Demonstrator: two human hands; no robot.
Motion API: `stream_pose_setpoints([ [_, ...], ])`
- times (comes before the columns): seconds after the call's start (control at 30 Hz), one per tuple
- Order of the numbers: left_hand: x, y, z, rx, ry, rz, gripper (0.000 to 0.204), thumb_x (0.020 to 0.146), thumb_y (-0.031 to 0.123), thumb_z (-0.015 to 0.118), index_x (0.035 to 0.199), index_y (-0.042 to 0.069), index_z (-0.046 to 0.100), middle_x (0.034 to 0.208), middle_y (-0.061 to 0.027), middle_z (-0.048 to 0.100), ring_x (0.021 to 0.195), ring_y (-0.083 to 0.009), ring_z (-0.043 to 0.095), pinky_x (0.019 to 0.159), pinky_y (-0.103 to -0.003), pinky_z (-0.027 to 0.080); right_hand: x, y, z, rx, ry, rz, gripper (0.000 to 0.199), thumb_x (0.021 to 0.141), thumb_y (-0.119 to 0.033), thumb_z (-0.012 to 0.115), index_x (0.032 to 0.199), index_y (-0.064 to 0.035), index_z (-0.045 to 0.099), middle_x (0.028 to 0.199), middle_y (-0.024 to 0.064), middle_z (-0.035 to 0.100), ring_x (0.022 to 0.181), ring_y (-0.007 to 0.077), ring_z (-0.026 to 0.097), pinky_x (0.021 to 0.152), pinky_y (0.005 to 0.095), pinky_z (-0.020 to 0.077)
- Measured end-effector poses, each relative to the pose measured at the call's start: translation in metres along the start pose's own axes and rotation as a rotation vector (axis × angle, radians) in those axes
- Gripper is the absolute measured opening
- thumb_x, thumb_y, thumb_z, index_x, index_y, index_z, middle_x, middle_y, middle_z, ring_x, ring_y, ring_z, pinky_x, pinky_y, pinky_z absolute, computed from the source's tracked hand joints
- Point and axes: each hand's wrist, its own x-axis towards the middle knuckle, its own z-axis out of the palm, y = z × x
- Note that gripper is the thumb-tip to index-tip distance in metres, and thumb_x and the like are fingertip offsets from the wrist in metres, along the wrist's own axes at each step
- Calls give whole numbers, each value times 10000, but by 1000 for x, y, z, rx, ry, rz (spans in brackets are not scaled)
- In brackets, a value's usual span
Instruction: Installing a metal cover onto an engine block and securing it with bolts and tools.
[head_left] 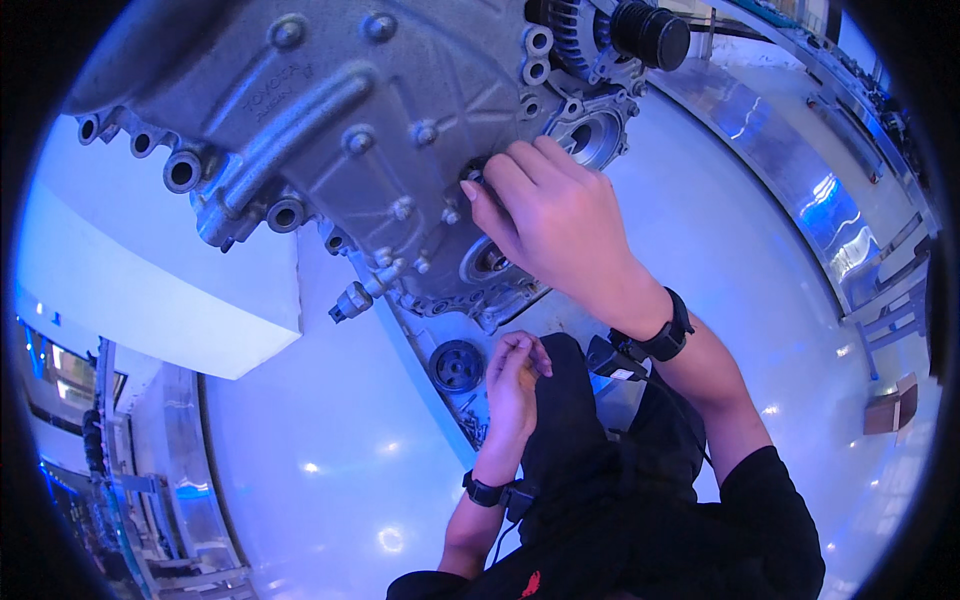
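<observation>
A large grey metal engine casing with bolt bosses along its edges fills the top of the view. Against its right part is my right hand, its fingers curled in by a dark opening; whatever they grip is hidden behind the hand. Just left of the thumb, several small bolt heads dot the casing. My left hand hangs lower down, in front of my lap, with its fingers bent toward the thumb. I cannot make out anything between them. Beside it lies a black pulley wheel.
Loose bolts lie in the tray below the pulley. A fitting sticks out from the casing's lower edge. Upper right, a finned alternator and a black ribbed cylinder jut out. A brown box stands on the floor far right.
</observation>
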Motion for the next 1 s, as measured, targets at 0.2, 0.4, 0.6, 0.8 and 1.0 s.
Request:
stream_pose_setpoints([
  [0.2,-3,-14,-8,1,-1,-65,114,907,158,504,922,45,515,839,-57,527,734,-160,522,637,-300,421,-1,6,-5,23,-91,64,196,787,-215,647,758,-63,525,650,52,509,611,213,581,471,338,465],
  [0.4,-9,-24,-14,7,-3,-126,113,906,164,512,922,52,521,843,-47,530,746,-160,526,644,-300,420,6,3,-1,36,14,-18,182,783,-205,654,787,-77,525,658,53,519,584,214,577,467,335,463],
  [0.6,-13,-32,-24,25,-51,-118,111,901,167,518,941,64,524,844,-39,534,766,-158,533,656,-303,424,3,-4,-21,16,-78,15,176,744,-166,658,825,-68,536,704,57,535,634,209,579,485,325,474],
  [0.8,-15,-35,-28,28,-1,-167,114,896,172,514,941,68,522,849,-44,536,765,-161,536,672,-306,430,5,-7,-25,2,-141,-75,215,725,-175,651,849,-56,522,703,59,535,663,204,589,511,315,493],
  [1.0,-15,-34,-26,24,-9,-163,118,898,168,508,934,57,521,843,-47,532,767,-161,524,671,-313,421,3,-4,-15,-86,-199,-32,185,705,-147,614,807,-46,497,701,67,538,655,184,601,492,297,497],
])
